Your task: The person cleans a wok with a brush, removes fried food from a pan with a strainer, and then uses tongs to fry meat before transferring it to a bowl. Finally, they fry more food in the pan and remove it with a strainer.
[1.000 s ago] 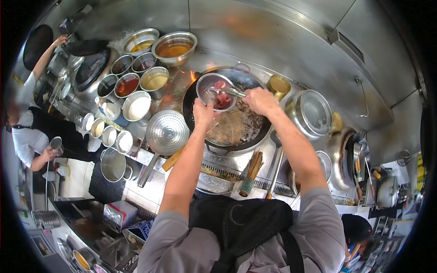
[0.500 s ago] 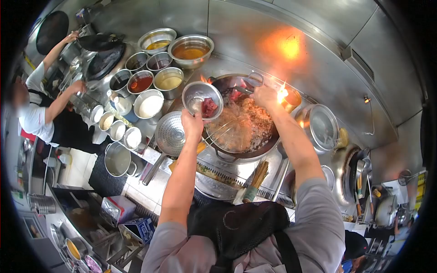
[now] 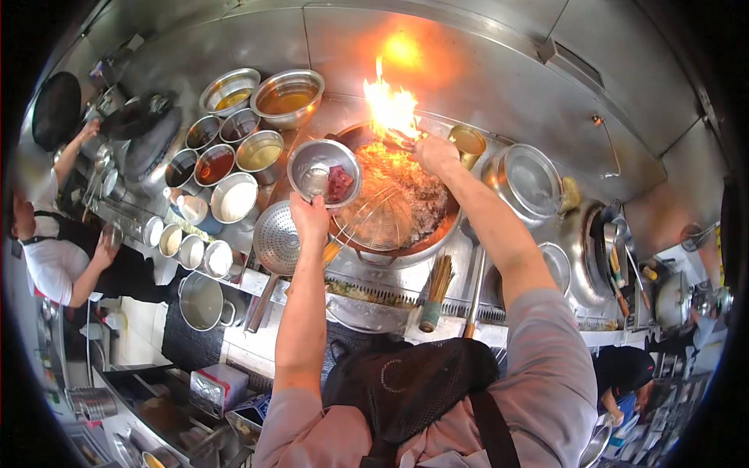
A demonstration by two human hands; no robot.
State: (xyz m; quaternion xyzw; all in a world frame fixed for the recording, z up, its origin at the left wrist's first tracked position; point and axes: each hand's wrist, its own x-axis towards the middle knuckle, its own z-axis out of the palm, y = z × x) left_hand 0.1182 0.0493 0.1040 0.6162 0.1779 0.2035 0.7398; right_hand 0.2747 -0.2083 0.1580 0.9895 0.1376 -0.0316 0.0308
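A steel bowl (image 3: 306, 178) with a little dark red meat (image 3: 339, 182) in it is in my left hand (image 3: 311, 216), tilted beside the wok's near left side. My right hand (image 3: 437, 154) is closed at the back of the wok (image 3: 425, 251), on a dark handle or tool partly lost in the glare. Tall flames (image 3: 390, 108) rise right beside that hand. Inside the wok, food bubbles in reddish, foaming oil, and a round wire skimmer (image 3: 380, 218) lies over its left part.
Sauce and seasoning containers (image 3: 234, 196) stand to the left, near a perforated ladle (image 3: 277, 238). A bamboo brush (image 3: 437, 292) stands in front of the wok. Lidded pots (image 3: 530, 181) are at right. Co-workers (image 3: 58, 253) work at far left and lower right (image 3: 624, 374).
The flames at the back of the wok have grown much taller. The view has shifted. The co-worker at left has lowered an arm.
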